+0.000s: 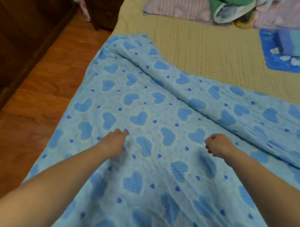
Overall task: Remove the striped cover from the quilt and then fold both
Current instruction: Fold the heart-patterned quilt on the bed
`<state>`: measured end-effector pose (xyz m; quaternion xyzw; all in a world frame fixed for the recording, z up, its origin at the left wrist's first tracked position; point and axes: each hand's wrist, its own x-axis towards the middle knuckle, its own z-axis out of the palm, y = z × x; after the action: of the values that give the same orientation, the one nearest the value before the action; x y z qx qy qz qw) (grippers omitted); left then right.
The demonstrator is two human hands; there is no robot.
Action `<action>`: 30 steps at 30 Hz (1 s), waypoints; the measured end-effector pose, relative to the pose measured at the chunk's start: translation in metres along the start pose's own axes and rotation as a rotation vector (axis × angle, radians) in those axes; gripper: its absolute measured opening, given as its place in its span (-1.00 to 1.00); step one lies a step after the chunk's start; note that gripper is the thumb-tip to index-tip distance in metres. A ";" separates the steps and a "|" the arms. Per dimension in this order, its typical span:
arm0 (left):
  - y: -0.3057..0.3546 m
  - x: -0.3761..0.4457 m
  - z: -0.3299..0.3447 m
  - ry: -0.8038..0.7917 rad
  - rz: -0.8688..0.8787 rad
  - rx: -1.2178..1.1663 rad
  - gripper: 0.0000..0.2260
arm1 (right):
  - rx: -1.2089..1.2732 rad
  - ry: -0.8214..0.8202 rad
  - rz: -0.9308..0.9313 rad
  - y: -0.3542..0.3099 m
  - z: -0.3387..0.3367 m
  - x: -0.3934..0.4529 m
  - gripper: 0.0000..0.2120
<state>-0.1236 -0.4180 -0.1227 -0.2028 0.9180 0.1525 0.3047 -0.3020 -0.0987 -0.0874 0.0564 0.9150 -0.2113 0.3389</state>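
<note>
The head view shows the blue heart-print quilt [155,124] spread over the near left part of the bed [211,52], its long axis running from far left to near right. Its left edge follows the bed's side above the wooden floor [47,82], and bare yellow mattress lies beyond its far fold. The left hand [115,142] rests on the quilt, fingers fairly straight though blurred. The right hand [215,147] is fisted just above it; whether it pinches fabric is unclear.

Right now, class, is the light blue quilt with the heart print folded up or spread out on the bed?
Mostly spread: the light blue heart-print quilt lies flat, with one long bunched ridge along its far edge.
</note>
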 end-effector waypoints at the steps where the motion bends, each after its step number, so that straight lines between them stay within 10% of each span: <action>1: -0.018 0.035 0.000 0.016 -0.021 0.042 -0.33 | -0.046 0.028 -0.012 -0.012 0.012 0.015 -0.76; 7: -0.084 0.180 0.036 -0.003 -0.094 0.338 -0.27 | -0.310 0.171 -0.199 -0.091 0.059 0.122 -0.80; 15: -0.113 0.238 0.089 0.130 -0.009 0.331 -0.10 | -0.162 0.227 -0.014 -0.168 0.029 0.287 -0.18; 21: -0.114 0.245 0.078 0.041 -0.013 0.363 0.00 | 0.060 -0.362 -0.057 -0.210 0.033 0.260 -0.63; 24: -0.117 0.245 0.080 0.051 0.000 0.339 -0.05 | 0.152 -0.535 -0.157 -0.211 0.057 0.235 -0.52; 26: -0.117 0.242 0.075 0.041 0.024 0.329 -0.05 | 0.170 -0.524 -0.232 -0.210 0.077 0.218 -0.38; 30: -0.126 0.229 0.062 0.088 0.197 0.151 -0.02 | 0.146 -0.260 -0.346 -0.212 0.132 0.170 -0.72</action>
<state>-0.2020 -0.5665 -0.3320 -0.0947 0.9549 0.1033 0.2618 -0.4054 -0.3534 -0.2123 -0.1048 0.8420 -0.3376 0.4076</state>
